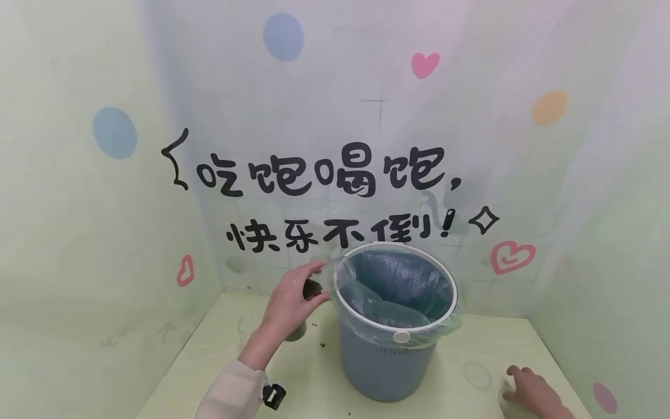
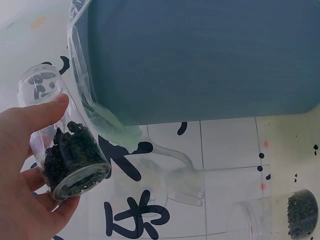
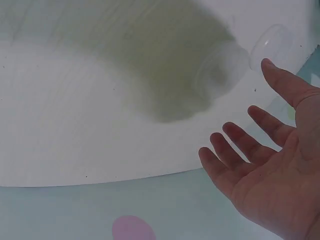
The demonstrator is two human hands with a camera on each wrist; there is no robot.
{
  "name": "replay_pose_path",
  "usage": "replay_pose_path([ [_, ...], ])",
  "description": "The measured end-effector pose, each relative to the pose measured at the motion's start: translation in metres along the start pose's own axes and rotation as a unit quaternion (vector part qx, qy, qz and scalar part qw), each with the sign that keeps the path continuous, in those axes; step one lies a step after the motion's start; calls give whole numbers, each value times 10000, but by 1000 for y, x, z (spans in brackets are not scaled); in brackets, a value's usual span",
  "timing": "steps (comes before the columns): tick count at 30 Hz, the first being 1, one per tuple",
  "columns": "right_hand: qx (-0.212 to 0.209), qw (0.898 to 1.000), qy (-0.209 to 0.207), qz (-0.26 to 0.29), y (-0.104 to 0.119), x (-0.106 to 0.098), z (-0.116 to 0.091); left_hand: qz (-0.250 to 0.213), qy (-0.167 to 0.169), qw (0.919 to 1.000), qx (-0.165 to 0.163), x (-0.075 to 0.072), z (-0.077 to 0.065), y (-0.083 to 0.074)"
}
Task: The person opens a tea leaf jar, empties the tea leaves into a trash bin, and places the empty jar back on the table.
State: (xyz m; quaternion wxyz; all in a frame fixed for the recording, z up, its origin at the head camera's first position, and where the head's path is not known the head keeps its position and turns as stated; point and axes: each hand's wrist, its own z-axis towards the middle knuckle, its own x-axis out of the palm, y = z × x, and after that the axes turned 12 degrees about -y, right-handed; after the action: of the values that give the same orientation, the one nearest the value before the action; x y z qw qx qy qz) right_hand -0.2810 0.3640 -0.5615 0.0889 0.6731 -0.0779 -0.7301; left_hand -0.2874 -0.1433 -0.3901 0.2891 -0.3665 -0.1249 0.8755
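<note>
My left hand (image 1: 287, 302) grips a clear glass jar (image 2: 75, 150) around its side. The jar is tilted, mouth end at the lined rim of a blue-grey bucket (image 1: 387, 372); dark crumbly dried bits (image 2: 75, 155) lie toward its base. A translucent green bag (image 1: 408, 314) lines the bucket, held under a white ring (image 1: 454, 291). At the right, my right hand (image 1: 533, 393) hovers low over the table, fingers spread and relaxed, holding nothing. Close to it lies a clear round lid (image 1: 477, 375); a second clear disc (image 3: 272, 42) shows beside the thumb in the right wrist view.
Another clear jar (image 2: 302, 214) with dark bits in its bottom stands on the table, partly behind my left forearm in the head view. Small dark crumbs (image 1: 321, 345) lie left of the bucket. Pale walls (image 1: 78, 233) with printed writing enclose the table.
</note>
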Motion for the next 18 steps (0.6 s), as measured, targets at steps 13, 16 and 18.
replay_pose_path([
  [13, -580, 9947, -794, 312, 23, -52, 24, 47, 64, 10000, -11, -3, -1, -1],
  [16, -710, 9921, -960, 370, 33, -64, 29, 29, 74, 10000, -49, -3, -2, -2],
  [18, -764, 9902, -1077, 446, 42, -73, 33, 20, 53, 10000, -41, -3, -2, -1],
])
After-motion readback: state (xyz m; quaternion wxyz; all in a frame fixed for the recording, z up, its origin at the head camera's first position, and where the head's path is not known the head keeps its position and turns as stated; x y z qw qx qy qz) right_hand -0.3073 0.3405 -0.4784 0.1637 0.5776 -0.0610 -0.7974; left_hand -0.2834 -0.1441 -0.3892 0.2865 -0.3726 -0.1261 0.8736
